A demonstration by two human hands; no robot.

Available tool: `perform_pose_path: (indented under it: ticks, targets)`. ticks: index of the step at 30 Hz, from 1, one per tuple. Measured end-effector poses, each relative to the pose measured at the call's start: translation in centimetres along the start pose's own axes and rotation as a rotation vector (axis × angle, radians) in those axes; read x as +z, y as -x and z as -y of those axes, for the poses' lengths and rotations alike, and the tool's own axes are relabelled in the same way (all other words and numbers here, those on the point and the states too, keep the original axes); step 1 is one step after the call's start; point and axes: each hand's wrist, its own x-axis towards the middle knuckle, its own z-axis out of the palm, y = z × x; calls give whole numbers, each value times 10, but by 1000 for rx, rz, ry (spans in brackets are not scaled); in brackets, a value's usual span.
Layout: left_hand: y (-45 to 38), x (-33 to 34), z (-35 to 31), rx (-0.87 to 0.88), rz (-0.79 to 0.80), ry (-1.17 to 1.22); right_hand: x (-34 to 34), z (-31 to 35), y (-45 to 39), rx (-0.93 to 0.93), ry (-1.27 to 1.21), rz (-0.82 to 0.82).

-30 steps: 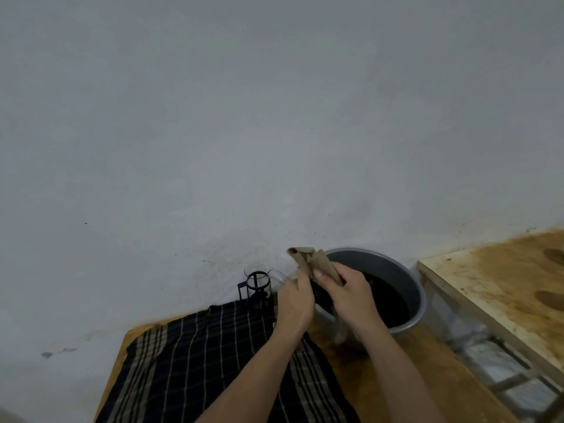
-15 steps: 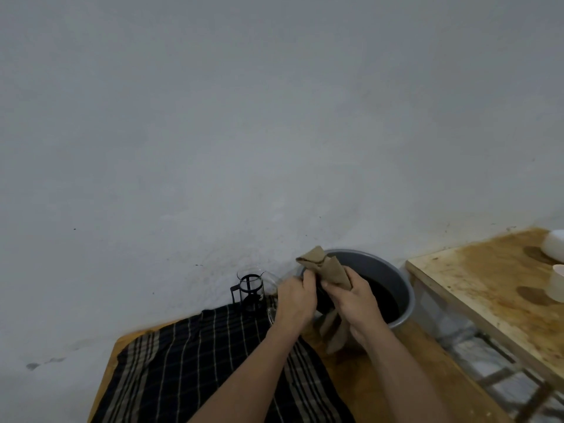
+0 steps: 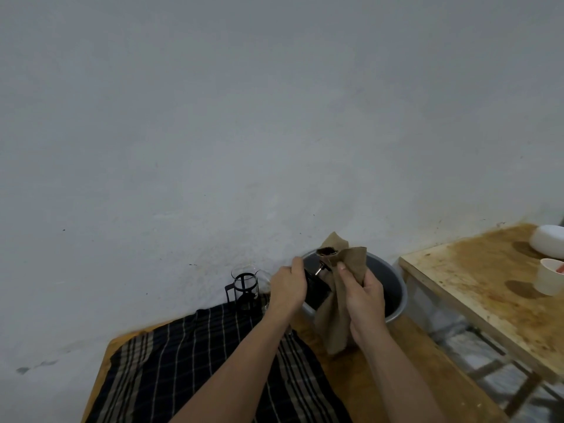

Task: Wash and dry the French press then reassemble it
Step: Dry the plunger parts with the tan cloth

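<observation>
The French press carafe (image 3: 245, 285), glass in a black frame, stands on a dark plaid cloth (image 3: 195, 361) by the wall. My left hand (image 3: 287, 290) grips the black lid (image 3: 316, 290) of the plunger. A short stretch of its metal rod (image 3: 319, 270) shows above the lid. My right hand (image 3: 363, 297) holds a brown cloth (image 3: 335, 319) wrapped around the plunger's dark filter end (image 3: 328, 250), which peeks out at the top. Both hands hover over the near rim of a grey basin (image 3: 396, 288).
The basin holds dark water and sits on a wooden table (image 3: 381, 377) against the wall. To the right stands a second, stained wooden table (image 3: 476, 288) with a white bowl (image 3: 549, 245) and a white cup (image 3: 551, 280). A gap separates the two tables.
My hands have drawn slightly apart, and the black lid and rod now show between them. The brown cloth has shifted up over the filter end and hangs lower below my right hand.
</observation>
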Motion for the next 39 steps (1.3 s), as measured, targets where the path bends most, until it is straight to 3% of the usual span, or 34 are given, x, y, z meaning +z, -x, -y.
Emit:
perform_pose_path:
  ticks: [5,9,13,15,18,21,23,27,32,36,39]
  targets:
    - [2,9,5,-4,62,44,5,-2,2,12,103,155]
    - [5,14,11,40,96,37,-5,-2,-6,-135,418,105]
    - [10,24,25,9,142,15,-21,-18,-13,-14,324,-57]
    - [12,24,35,-30,140,36,-38,-22,-12,77,293,-57]
    - [11,20,55,-132,147,110,-67,-22,-5,214,341,141]
    - [13,26,71,-261,199,155,-89,-34,0,299,572,381]
    - [17,34,78,-343,233,150,-98,-51,-3,295,733,439]
    - [25,46,97,-473,322,208,-113,-95,-5,286,997,350]
    - [29,56,109,-551,283,237,-128,-132,5,347,1167,421]
    - [28,57,109,-556,260,262,-126,-122,-3,352,1180,351]
    - [24,57,108,-543,237,300,-108,-87,-15,240,1006,332]
